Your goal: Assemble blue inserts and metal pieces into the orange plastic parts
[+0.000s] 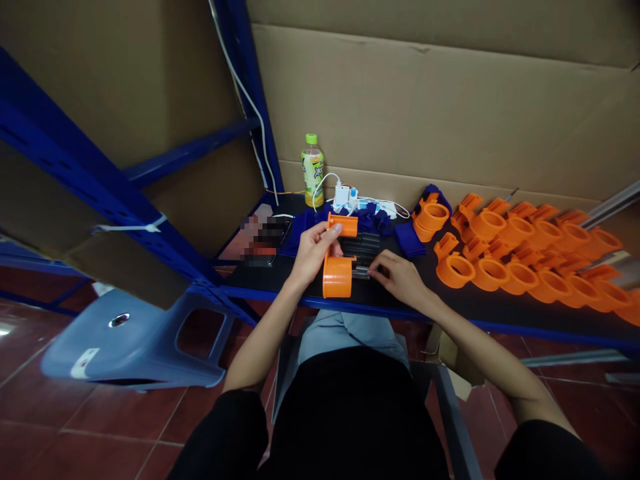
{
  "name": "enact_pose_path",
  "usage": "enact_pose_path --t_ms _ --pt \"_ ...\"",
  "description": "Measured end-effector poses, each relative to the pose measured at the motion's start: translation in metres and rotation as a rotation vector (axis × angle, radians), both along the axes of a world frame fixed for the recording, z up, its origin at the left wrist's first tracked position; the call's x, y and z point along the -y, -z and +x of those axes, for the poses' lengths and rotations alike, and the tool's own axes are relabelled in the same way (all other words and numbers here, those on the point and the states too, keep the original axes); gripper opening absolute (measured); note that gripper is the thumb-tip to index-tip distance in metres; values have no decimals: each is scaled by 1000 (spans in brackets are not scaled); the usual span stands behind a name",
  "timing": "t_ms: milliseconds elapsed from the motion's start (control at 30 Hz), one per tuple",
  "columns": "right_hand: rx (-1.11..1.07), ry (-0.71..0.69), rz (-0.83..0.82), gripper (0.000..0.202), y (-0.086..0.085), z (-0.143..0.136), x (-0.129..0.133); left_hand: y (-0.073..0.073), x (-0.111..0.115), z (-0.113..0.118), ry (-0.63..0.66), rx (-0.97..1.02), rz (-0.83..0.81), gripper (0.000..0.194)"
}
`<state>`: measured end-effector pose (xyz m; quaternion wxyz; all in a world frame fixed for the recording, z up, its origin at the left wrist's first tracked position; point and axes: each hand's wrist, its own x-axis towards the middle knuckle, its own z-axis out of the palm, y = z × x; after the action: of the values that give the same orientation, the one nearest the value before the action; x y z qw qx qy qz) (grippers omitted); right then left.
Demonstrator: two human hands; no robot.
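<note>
My left hand [315,248] is wrapped round an orange plastic holder [337,277], which has a wide ring at its lower end and a narrower tube at the top. It is held tilted above the black tabletop [260,279]. To its right my right hand [397,277] has thumb and fingers pinched together at the end of some thin dark rods [361,272]. Whether a rod is between those fingertips is too small to make out. More dark strips [367,243] lie behind, partly covered by the holder.
Several orange holders [493,273] stand in rows at the right. Dark blue pieces [410,240], a power strip [377,208] with white cables and a drink bottle [313,172] are at the back. A blue shelf post [100,157] and a stool [140,333] are at left.
</note>
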<state>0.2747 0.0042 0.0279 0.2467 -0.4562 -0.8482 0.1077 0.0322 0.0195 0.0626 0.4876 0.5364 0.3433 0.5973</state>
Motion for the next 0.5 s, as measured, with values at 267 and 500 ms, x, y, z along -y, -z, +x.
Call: enact_pose_path --t_ms 267,500 --pt "7 -26 -50 6 3 -2 -4 2 -2 0 3 -16 0 46" --pt "-92 -45 -55 11 -10 6 -16 0 -2 -2 17 -17 -19 46"
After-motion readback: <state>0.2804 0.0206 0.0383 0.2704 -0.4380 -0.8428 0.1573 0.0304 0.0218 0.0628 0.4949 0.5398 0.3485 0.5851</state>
